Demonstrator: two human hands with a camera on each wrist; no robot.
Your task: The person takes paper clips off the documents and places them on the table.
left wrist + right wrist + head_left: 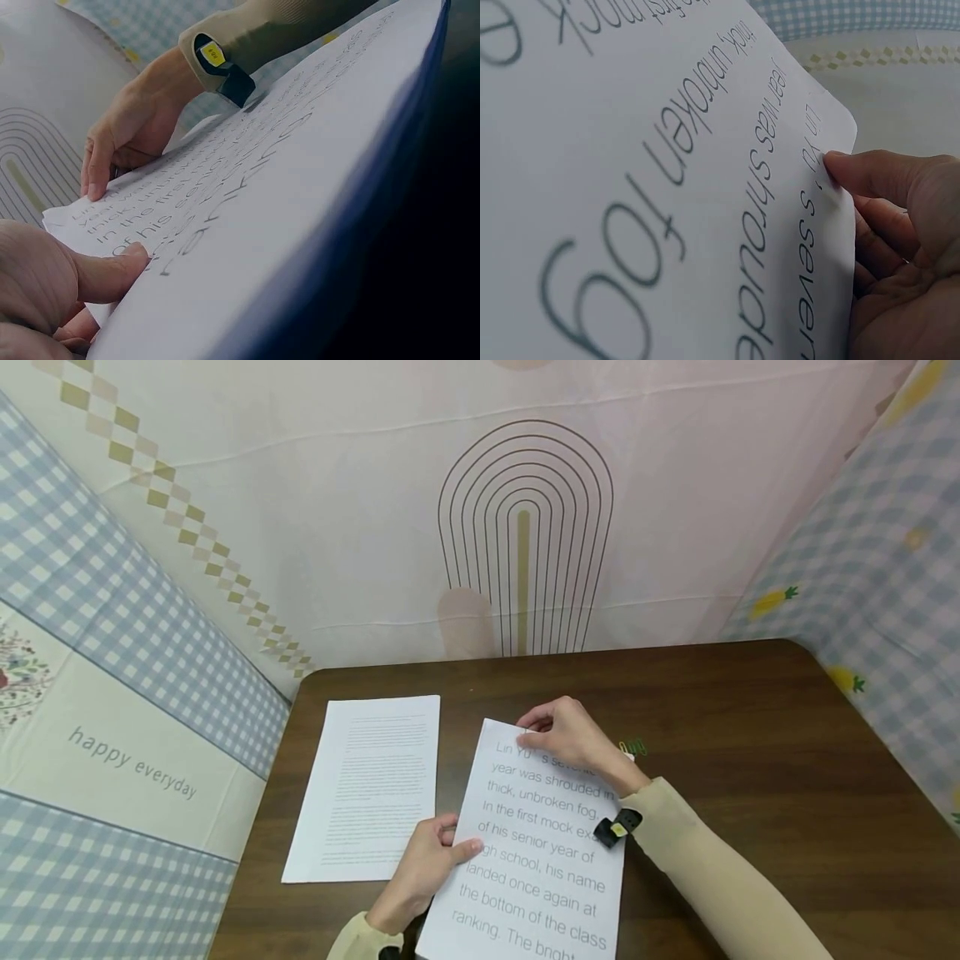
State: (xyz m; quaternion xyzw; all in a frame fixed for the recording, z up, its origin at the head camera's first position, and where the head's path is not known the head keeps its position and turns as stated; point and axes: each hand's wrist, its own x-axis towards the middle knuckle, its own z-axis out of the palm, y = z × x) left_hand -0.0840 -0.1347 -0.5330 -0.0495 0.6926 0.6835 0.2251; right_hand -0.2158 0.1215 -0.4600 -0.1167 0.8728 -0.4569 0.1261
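A sheaf of white paper printed in large dark text is held tilted over the near middle of the table. My left hand pinches its left edge, thumb on the printed face and fingers behind. At the top edge, my right hand pinches the paper, and in the right wrist view its thumb presses beside the first line while the other fingers curl behind the sheet. The left wrist view shows both hands on the same paper. Beside its top right corner lie several green and yellow paper clips.
Another white sheet or stack with small print lies flat at the left of the brown wooden table. Patterned cloth hangs behind the table and at both sides. A dark device is strapped on the right wrist.
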